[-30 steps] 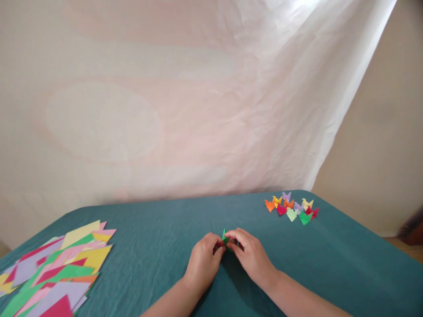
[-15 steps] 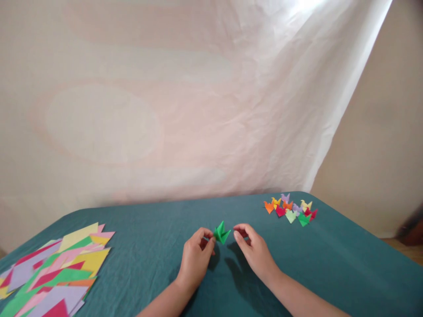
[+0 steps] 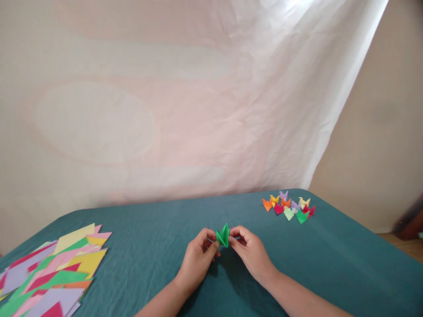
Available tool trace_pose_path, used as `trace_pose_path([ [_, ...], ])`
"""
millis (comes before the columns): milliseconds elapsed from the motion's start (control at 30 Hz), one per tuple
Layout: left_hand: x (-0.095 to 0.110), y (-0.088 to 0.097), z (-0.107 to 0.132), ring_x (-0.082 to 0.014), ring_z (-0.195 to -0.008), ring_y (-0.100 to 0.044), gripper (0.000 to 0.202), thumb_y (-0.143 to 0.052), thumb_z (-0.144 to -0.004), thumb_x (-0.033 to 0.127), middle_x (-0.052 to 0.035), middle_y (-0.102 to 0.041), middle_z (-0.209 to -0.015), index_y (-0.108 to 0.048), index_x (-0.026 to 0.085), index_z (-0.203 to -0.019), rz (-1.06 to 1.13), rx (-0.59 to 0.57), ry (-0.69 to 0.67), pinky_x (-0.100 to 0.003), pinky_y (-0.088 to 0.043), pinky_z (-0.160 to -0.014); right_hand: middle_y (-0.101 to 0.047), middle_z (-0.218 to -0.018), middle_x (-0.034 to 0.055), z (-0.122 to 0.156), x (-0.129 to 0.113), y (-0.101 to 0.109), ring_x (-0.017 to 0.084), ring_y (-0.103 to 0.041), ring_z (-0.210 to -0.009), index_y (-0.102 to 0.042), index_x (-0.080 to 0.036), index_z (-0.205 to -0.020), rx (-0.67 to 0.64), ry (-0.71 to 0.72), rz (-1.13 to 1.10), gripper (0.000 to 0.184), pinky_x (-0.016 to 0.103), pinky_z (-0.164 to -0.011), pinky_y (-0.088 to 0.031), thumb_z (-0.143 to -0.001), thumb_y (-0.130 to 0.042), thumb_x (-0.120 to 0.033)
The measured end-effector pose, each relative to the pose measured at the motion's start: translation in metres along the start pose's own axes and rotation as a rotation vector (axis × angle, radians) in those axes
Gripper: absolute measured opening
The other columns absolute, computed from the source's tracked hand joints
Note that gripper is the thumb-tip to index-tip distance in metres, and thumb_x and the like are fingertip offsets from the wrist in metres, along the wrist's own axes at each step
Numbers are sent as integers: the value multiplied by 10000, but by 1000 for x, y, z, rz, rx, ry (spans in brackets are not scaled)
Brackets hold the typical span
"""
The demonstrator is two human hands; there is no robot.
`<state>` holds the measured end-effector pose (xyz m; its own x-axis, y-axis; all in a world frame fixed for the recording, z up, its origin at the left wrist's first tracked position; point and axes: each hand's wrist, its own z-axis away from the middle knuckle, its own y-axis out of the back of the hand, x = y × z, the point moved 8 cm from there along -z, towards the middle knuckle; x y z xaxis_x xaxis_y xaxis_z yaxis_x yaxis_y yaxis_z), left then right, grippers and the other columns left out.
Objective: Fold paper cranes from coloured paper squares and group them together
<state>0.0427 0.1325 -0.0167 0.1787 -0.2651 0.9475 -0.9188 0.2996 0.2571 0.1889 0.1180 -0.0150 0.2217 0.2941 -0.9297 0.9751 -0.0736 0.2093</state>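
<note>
Two pinches: left hand (image 3: 196, 255) on the green origami figure's (image 3: 224, 236) left edge, right hand (image 3: 250, 251) on its right
Green origami figure: best eased evenly, with light pressure

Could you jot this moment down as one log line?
left hand: pinches green folded paper | right hand: pinches its opposite side | colored sheets: at left | folded birds: far right

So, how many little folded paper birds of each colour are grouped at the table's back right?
Orange folded-paper birds: 2
Red folded-paper birds: 2
Lilac folded-paper birds: 2
Bright yellow folded-paper bird: 1
Pale yellow folded-paper bird: 1
Pale green folded-paper bird: 1
Bright green folded-paper bird: 1
Total: 10, not counting the green folded-paper piece being held.
</note>
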Motion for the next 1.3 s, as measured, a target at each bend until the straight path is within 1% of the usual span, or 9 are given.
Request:
trace_pose_path([
  [167, 8, 7, 1, -134, -757, -586, 312, -584, -811, 210, -23, -578, -974, -492, 227, -1109, -29, 87, -52, -219, -458, -610, -636, -757, -1, 3, 6, -6, 153, -587, -690, -599, -185, -807, -37, -19, 27, 56, 244, -642, -447, -824, -585, -236],
  [400, 9, 10, -2, -165, -832, -574, 97, -525, -843, 220, -33, -587, -894, -615, 189, -826, -188, 84, -130, -232, -455, -679, -582, -900, 18, 2, -10, -3, 157, -562, -793, -611, -195, -823, 4, 95, 199, 86, 224, -617, -420, -751, -630, -151],
  [500, 10, 9, -2, -159, -819, -580, 105, -516, -824, 181, -29, -601, -885, -614, 192, -861, -213, 65, -115, -238, -452, -695, -578, -900, 12, 3, -19, -2, 153, -555, -807, -620, -204, -844, -2, 159, 226, 119, 234, -676, -425, -751, -621, -130],
  [633, 21, 5, 0, -152, -872, -571, 333, -518, -727, 61, -20, -608, -995, -595, 230, -1004, -242, 3, -145, -221, -437, -676, -580, -758, -17, 4, -19, -7, 136, -544, -706, -623, -202, -785, -54, 165, 247, 76, 234, -669, -414, -784, -588, -135],
  [767, 32, 2, 1, -146, -859, -557, 278, -535, -711, 59, -19, -604, -1005, -631, 224, -913, -297, -57, -213, -219, -423, -679, -572, -696, -30, 4, -9, -6, 122, -523, -624, -611, -197, -793, -52, 103, 221, 75, 223, -599, -400, -819, -546, -171],
  [900, 20, 4, -2, -142, -743, -558, 87, -563, -765, 160, -12, -622, -826, -643, 188, -785, -266, -70, -126, -223, -414, -657, -588, -727, -18, 3, -2, -5, 129, -541, -648, -592, -195, -845, -51, 62, 118, 65, 229, -620, -425, -824, -531, -206],
  [1067, -5, 8, -8, -117, -605, -514, 127, -610, -770, 275, 15, -566, -681, -608, 160, -823, -14, -23, 48, -204, -394, -563, -594, -845, 0, 1, 0, -5, 142, -568, -736, -564, -220, -1076, -93, 22, -58, 269, 243, -670, -454, -808, -560, -244],
  [1200, -13, 12, -11, -102, -578, -484, 236, -632, -763, 276, 38, -530, -660, -587, 171, -970, 156, -13, 54, -191, -383, -536, -590, -765, -5, -4, 8, -7, 141, -540, -693, -637, -204, -993, -143, 4, -83, 225, 247, -650, -437, -797, -599, -307],
  [1300, -18, 17, -13, -100, -559, -470, 204, -652, -743, 309, 29, -533, -635, -632, 154, -875, 191, 9, 86, -194, -372, -522, -577, -697, -17, -7, 18, -2, 121, -502, -615, -656, -191, -952, -114, -37, -112, 211, 235, -603, -409, -797, -608, -325],
])
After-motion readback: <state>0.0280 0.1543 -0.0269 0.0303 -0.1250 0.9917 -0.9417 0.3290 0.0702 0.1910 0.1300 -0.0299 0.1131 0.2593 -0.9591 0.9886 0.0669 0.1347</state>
